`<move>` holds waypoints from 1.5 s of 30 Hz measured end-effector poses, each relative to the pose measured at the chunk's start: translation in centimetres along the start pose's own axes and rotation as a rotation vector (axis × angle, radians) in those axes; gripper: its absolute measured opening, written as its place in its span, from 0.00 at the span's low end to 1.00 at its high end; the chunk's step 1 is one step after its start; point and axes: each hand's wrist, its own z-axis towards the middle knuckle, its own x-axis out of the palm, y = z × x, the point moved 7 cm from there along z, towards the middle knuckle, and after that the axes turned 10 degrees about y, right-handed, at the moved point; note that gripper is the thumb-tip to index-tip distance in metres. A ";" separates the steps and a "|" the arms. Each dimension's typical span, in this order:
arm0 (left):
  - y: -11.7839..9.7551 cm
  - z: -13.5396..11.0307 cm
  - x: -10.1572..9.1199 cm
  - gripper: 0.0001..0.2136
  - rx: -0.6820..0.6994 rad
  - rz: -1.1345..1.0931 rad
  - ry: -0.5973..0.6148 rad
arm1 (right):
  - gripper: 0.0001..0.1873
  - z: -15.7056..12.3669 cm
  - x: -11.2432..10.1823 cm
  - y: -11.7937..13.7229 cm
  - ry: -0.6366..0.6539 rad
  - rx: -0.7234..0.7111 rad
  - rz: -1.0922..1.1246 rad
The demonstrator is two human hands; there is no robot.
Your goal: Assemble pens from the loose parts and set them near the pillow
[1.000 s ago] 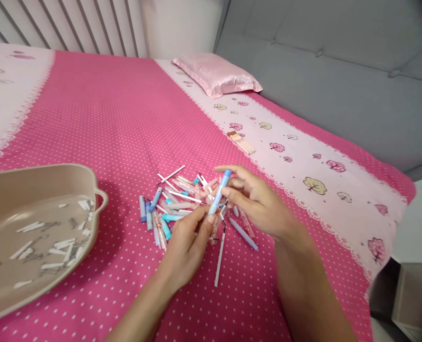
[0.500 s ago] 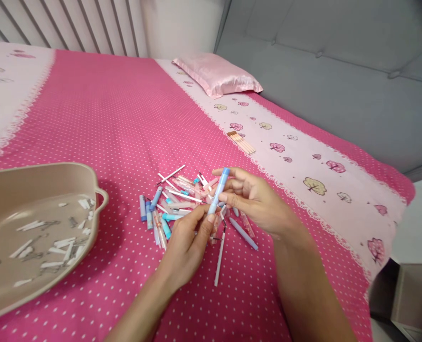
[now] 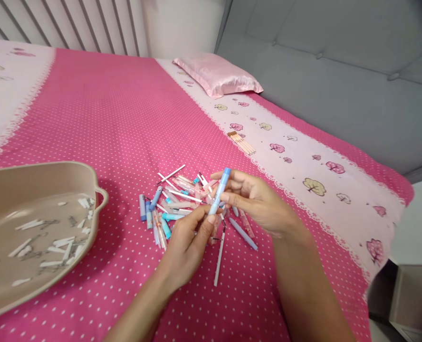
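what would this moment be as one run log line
left hand: pinches lower end of blue pen | right hand: holds its upper part | bed: pile of pen parts | tan basin: white pieces inside

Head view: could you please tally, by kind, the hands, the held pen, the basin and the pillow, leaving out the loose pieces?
Left hand and right hand: 2
Blue pen, held: 1
Beige basin: 1
Pink pillow: 1
Total: 5
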 end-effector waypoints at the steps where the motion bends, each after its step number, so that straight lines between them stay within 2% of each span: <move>1: 0.0 0.0 0.0 0.14 0.001 -0.005 -0.001 | 0.16 0.0 0.0 0.0 -0.001 -0.002 0.003; 4: -0.1 0.1 -0.1 0.14 0.009 0.005 -0.015 | 0.18 0.0 0.0 0.0 -0.009 -0.004 0.027; 13: 0.3 0.0 -1.2 0.12 0.050 0.117 -0.169 | 0.15 0.1 -0.3 -0.6 -0.102 0.068 -0.032; 21: 0.4 -0.1 -1.1 0.12 0.029 0.136 -0.170 | 0.16 0.1 -0.3 -1.0 -0.109 0.094 0.004; 30: 0.3 0.1 -0.5 0.13 0.007 0.028 -0.068 | 0.10 0.0 -0.3 -0.6 -0.066 0.092 0.024; 34: 0.4 0.1 0.0 0.14 -0.011 -0.113 -0.003 | 0.08 -0.1 -0.1 -0.2 -0.004 0.095 0.008; 40: 0.7 0.2 0.2 0.15 -0.040 -0.211 0.041 | 0.08 -0.5 0.0 -0.2 0.101 0.097 0.030; 45: 1.3 0.2 1.2 0.16 -0.107 -0.456 0.190 | 0.10 -0.7 0.4 -0.5 0.185 0.130 0.069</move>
